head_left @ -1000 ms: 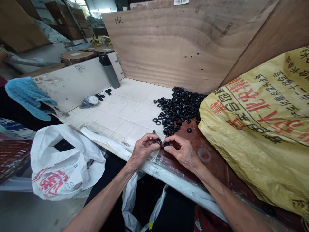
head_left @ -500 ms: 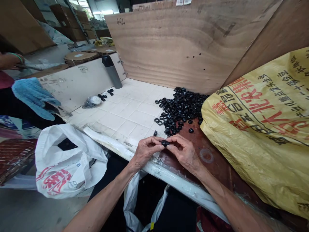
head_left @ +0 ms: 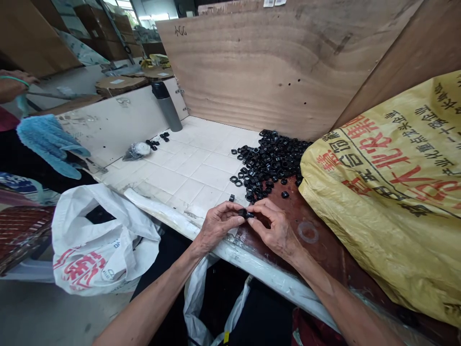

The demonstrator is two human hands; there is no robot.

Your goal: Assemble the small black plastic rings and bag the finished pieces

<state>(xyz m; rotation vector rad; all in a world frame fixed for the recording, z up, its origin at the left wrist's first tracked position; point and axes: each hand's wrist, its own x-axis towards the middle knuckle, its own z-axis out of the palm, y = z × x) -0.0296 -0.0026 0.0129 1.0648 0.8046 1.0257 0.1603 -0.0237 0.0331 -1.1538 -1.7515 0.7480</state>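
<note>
Above the front edge of the bench, my left hand (head_left: 220, 223) pinches one end of a small black plastic fitting (head_left: 243, 213) between thumb and fingers. From the other side, the thumb and fingertips of my right hand (head_left: 275, 227) close on its narrower end. Whether the fitting is one piece or two joined pieces is too small to tell. Just beyond my fingers lies a single black nut (head_left: 232, 198). A heap of black plastic nuts (head_left: 273, 156) spreads over the bench behind it, against the plywood.
A yellow woven sack (head_left: 382, 192) covers the right side. Farther left stand a grey bottle (head_left: 167, 108) and a small clear bag (head_left: 137, 151) with a few black pieces (head_left: 153, 144). A white bag (head_left: 104, 235) hangs at left. Another person's arm (head_left: 14, 86) shows far left.
The fitting has shifted slightly left, and more of its narrow end shows between my fingertips. The other person's arm at far left has moved.
</note>
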